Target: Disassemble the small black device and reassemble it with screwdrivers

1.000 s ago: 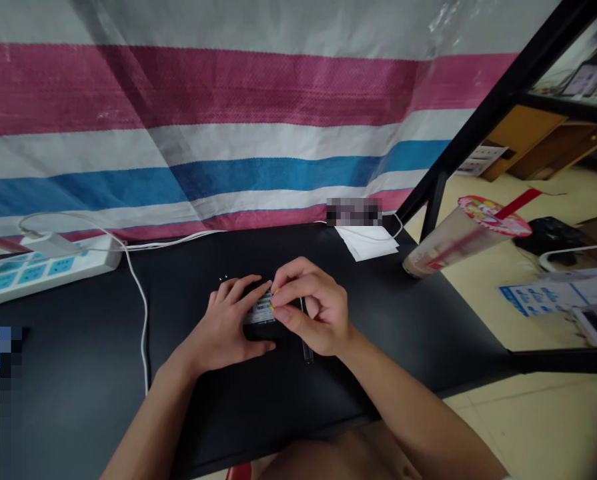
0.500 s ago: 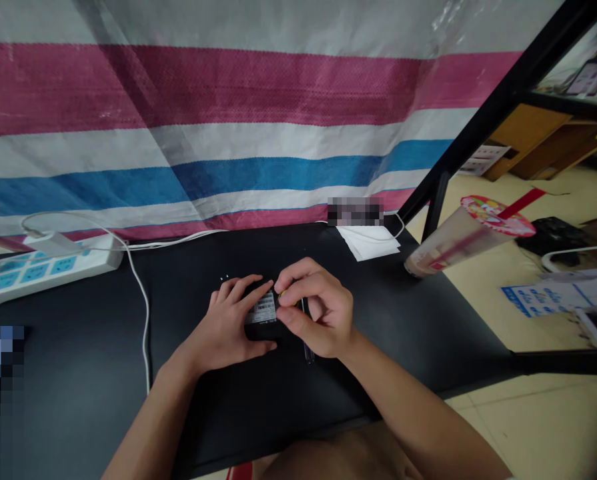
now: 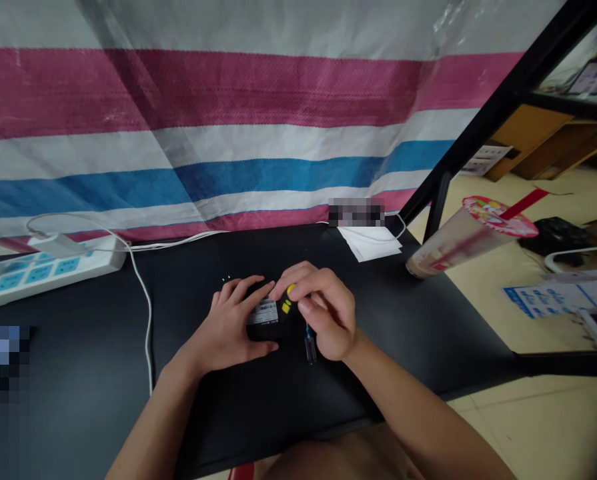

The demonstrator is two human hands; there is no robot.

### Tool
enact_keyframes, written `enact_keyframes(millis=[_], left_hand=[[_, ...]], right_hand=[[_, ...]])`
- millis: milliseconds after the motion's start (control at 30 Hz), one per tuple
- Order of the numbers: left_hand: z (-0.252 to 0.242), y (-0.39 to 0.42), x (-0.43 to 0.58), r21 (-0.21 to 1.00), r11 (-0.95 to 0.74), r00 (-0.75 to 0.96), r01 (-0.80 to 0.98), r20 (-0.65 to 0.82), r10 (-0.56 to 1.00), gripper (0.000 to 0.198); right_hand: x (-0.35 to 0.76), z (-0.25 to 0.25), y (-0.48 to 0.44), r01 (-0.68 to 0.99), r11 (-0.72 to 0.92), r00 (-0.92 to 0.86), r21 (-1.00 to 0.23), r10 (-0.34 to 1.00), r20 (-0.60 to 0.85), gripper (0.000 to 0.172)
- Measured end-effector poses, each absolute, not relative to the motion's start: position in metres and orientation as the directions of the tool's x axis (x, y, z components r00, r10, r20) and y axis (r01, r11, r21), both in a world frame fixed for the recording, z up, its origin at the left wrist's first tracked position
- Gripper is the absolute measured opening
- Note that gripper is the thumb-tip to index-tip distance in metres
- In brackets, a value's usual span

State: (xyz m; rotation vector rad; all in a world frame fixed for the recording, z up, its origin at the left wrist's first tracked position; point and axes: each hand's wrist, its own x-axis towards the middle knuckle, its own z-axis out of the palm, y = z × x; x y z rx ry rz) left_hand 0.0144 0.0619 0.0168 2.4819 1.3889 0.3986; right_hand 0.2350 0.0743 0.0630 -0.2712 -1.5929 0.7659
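Note:
My left hand (image 3: 233, 328) lies over a black box-shaped device (image 3: 265, 330) on the table, fingers across it and thumb along its near side, holding it. A white printed label (image 3: 265, 311) shows between thumb and forefinger. At the device's right end my right hand (image 3: 323, 307) is closed, fingertips pinched on a small black piece with yellow parts (image 3: 286, 307). Whether this piece is joined to the device I cannot tell. Just below the right hand lies a screwdriver with a clear handle (image 3: 310, 348); the hand covers its far part.
At the left is a white power strip (image 3: 53, 270) with a plug and white cable (image 3: 145, 300). White papers (image 3: 371, 243) lie at the back. A tilted drink cup (image 3: 471, 233) with a red straw stands at the right edge. Striped sheeting (image 3: 228, 173) hangs behind the black table (image 3: 403, 360).
My right fingers have shifted and lifted slightly, uncovering more of the yellow parts and the screwdriver's handle. My left hand stays on the device.

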Motion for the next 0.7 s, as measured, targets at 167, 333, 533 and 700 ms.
enact_keyframes(millis=[167, 333, 533, 700], left_hand=[[0.0158, 0.0621, 0.0133, 0.349, -0.509, 0.506, 0.786, 0.109, 0.856, 0.101], [0.0159, 0.062, 0.0134, 0.359, -0.511, 0.507, 0.782, 0.112, 0.855, 0.106], [0.0197, 0.0617, 0.0156, 0.382, -0.489, 0.499, 0.784, 0.081, 0.863, 0.103], [0.0208, 0.0617, 0.0157, 0.389, -0.486, 0.498, 0.783, 0.079, 0.864, 0.104]], right_hand=[[0.2377, 0.0605, 0.0808, -0.126, 0.803, -0.235, -0.583, 0.547, 0.803, 0.035], [0.2375, 0.0559, 0.0842, -0.082, 0.809, -0.29, -0.582, 0.54, 0.79, 0.048], [0.2424, 0.0569, 0.0835, -0.108, 0.77, -0.159, -0.629, 0.612, 0.775, 0.049], [0.2422, 0.0566, 0.0839, -0.125, 0.741, -0.155, -0.659, 0.642, 0.751, 0.047]])
